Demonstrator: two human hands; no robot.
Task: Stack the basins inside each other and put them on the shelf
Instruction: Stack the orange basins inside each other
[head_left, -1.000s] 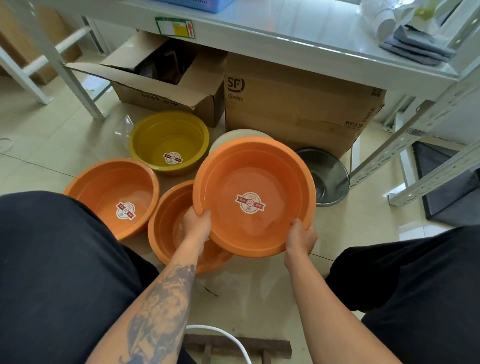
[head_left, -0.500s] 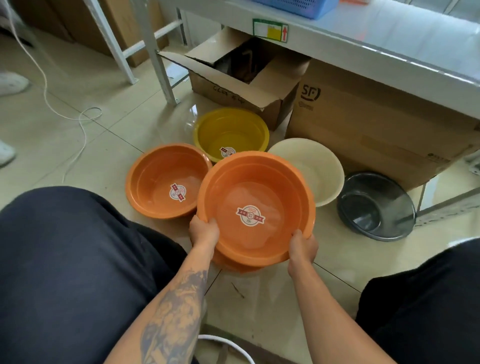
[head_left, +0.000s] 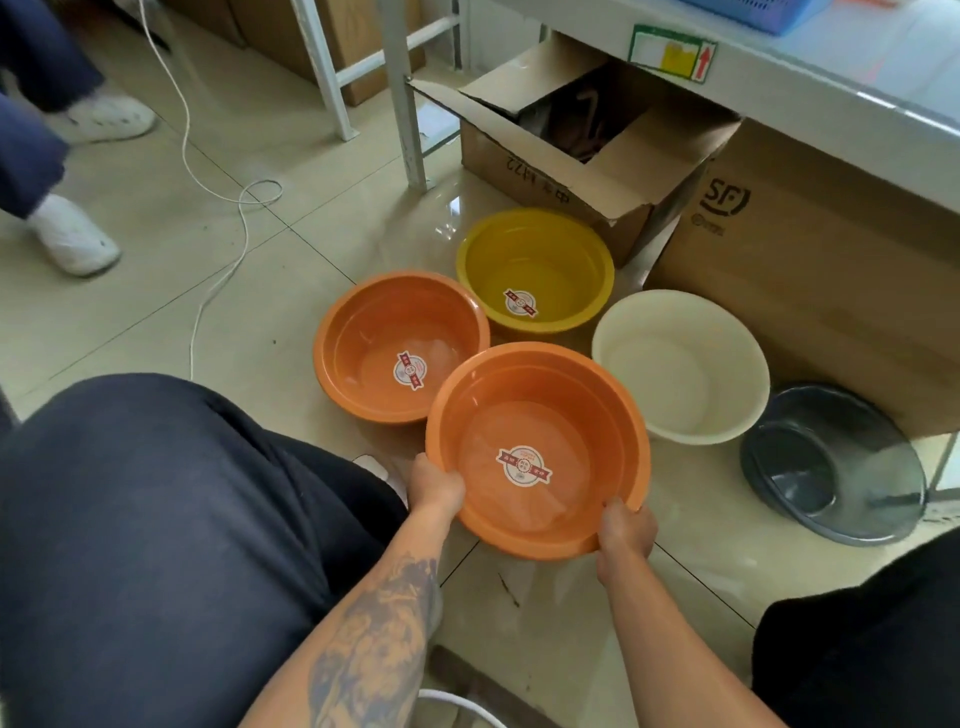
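An orange basin (head_left: 537, 447) with a round sticker sits low over the floor in front of me; another orange basin lies under it, almost fully hidden. My left hand (head_left: 435, 486) grips its near-left rim and my right hand (head_left: 626, 530) grips its near-right rim. Behind it to the left stands a second orange basin (head_left: 400, 345). A yellow basin (head_left: 535, 270) is further back, a cream basin (head_left: 680, 366) to the right, and a dark grey basin (head_left: 834, 462) tilted at the far right. The grey shelf (head_left: 810, 78) runs across the top right.
An open cardboard box (head_left: 571, 145) and a closed SF box (head_left: 810, 260) stand under the shelf behind the basins. A white cable (head_left: 218, 218) trails over the tiled floor at left. Another person's legs and white shoes (head_left: 72, 239) are at far left. My knees flank the basins.
The held orange basin has come down from a tilted, raised position onto the other orange basin near me. My view has swung left, so the basins now appear further right.
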